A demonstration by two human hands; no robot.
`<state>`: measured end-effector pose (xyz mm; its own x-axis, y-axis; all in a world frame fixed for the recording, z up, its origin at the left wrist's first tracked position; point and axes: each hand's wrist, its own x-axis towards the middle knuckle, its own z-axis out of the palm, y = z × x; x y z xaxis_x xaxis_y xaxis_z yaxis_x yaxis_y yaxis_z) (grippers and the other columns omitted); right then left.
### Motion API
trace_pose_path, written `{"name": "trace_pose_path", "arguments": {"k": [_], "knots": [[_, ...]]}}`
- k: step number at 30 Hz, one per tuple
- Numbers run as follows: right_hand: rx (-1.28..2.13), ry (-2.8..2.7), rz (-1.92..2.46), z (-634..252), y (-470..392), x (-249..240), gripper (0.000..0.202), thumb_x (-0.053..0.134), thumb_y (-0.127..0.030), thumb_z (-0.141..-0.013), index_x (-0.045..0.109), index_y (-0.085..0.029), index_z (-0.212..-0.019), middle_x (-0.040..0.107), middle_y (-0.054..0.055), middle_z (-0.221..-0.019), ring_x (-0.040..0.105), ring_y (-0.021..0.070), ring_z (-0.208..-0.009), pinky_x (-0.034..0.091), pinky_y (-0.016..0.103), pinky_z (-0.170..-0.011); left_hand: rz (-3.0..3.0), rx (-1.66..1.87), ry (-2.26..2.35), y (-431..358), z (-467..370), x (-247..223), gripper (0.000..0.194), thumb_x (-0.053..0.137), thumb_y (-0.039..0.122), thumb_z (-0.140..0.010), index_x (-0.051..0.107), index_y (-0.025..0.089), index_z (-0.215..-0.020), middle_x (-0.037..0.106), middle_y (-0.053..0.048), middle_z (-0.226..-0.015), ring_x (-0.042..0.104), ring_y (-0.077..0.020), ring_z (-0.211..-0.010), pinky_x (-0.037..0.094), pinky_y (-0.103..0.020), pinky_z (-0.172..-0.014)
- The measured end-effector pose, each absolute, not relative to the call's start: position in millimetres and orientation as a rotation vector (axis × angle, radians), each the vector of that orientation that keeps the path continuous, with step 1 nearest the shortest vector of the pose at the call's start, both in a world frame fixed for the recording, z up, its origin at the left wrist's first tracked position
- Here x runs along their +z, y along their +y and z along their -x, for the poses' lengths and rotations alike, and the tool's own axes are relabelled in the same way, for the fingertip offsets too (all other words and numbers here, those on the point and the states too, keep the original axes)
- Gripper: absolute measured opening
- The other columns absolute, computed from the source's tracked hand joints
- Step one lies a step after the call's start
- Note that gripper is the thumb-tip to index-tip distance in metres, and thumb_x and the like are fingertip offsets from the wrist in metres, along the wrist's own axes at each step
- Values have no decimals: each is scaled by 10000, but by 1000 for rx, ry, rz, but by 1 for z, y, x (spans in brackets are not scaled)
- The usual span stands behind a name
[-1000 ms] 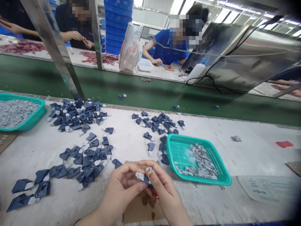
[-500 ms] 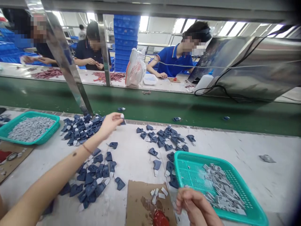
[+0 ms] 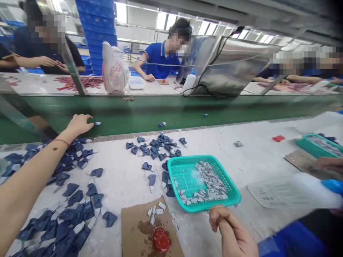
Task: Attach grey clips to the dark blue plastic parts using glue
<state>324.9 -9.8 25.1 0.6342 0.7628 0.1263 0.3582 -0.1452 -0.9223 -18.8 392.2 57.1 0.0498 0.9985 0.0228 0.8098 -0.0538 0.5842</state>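
Note:
My left hand (image 3: 79, 124) reaches over the green belt (image 3: 128, 116), its fingers apart, and I see nothing between them. A small navy part with a pale tip (image 3: 97, 123) lies on the belt just right of the fingertips. Under my left forearm spreads a pile of similar navy parts (image 3: 63, 228). My right hand (image 3: 232, 228) is closed, with thumb and fingers pressed together, near the front edge of the teal basket (image 3: 235, 198). What it pinches, if anything, is hidden. Small grey pieces (image 3: 211, 182) lie in that basket.
A cardboard sheet (image 3: 131, 228) carries a red round cap (image 3: 161, 240) and several pale pieces. More navy parts (image 3: 157, 146) lie behind the basket. A metal post (image 3: 24, 117) stands at left. At right, a co-worker's hand (image 3: 329, 163) is beside another teal basket (image 3: 308, 147).
The view has turned to the right. My left hand has reached out over the belt and opened; the navy part it held no longer shows in it. My right hand stays closed.

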Motion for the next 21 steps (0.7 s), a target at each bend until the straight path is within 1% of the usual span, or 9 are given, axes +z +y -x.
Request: {"name": "trace_pose_path", "arguments": {"k": [3,6,7,9,11,13,16,18,21], "knots": [[318,-1056,1964,-352,-2,36,168,522,-350,-890,622,-239,-814,611,31,-764,581,211,-718,448,294,-608,-1973,620,1725,394,11,53,73,731,150,-796,665,118,-793,699,-24,-963,634,-229,-1026,496,-399,-949],[187,-1353,2153,-380,15,45,239,460,-367,-924,651,-225,-950,691,71,-899,634,229,-762,493,301,-581,-1943,654,1739,393,7,50,130,717,122,-800,629,142,-707,702,-33,-931,643,-222,-1004,502,-408,-925],[140,-1509,2177,-388,23,46,262,427,-351,-942,649,-219,-986,696,84,-932,645,235,-806,515,313,-614,-1925,673,1748,391,7,50,138,707,126,-808,621,144,-702,702,-41,-942,640,-226,-1014,503,-422,-921],[77,-1775,2170,-400,42,47,271,400,-297,-952,647,-213,-1024,695,99,-1000,649,253,-922,542,356,-735,-1890,724,1740,384,5,52,127,692,188,-822,626,149,-721,699,-29,-935,631,-249,-1061,500,-428,-926],[85,-1923,2154,-408,60,44,248,427,-224,-921,657,-218,-1011,699,95,-1028,639,270,-991,535,394,-820,-1854,784,1703,375,0,55,129,679,281,-816,647,163,-776,696,-7,-895,626,-284,-1092,502,-401,-925],[111,-2010,2153,-414,75,38,252,447,-149,-875,671,-223,-965,708,92,-996,638,279,-989,531,410,-837,-1803,822,1660,364,-7,58,164,672,328,-789,661,178,-855,708,-18,-886,663,-293,-1011,527,-365,-854],[124,-2096,2158,-419,88,29,278,445,-85,-840,679,-217,-916,706,109,-947,636,287,-967,524,418,-842,-1718,854,1580,344,-22,64,261,671,311,-755,664,154,-963,729,-99,-970,690,-260,-799,541,-340,-684],[140,-2118,2160,-421,90,26,283,442,-81,-841,679,-207,-931,699,126,-951,632,297,-973,524,425,-836,-1681,877,1501,327,-32,70,322,669,316,-747,668,144,-1019,722,-120,-1027,680,-242,-780,528,-320,-638],[199,-2117,2147,-422,91,29,294,447,-95,-833,679,-182,-989,690,150,-994,626,318,-1011,520,452,-850,-1639,910,1394,293,-42,83,369,676,359,-739,677,162,-1051,716,-100,-1051,666,-219,-798,519,-292,-629]]}}
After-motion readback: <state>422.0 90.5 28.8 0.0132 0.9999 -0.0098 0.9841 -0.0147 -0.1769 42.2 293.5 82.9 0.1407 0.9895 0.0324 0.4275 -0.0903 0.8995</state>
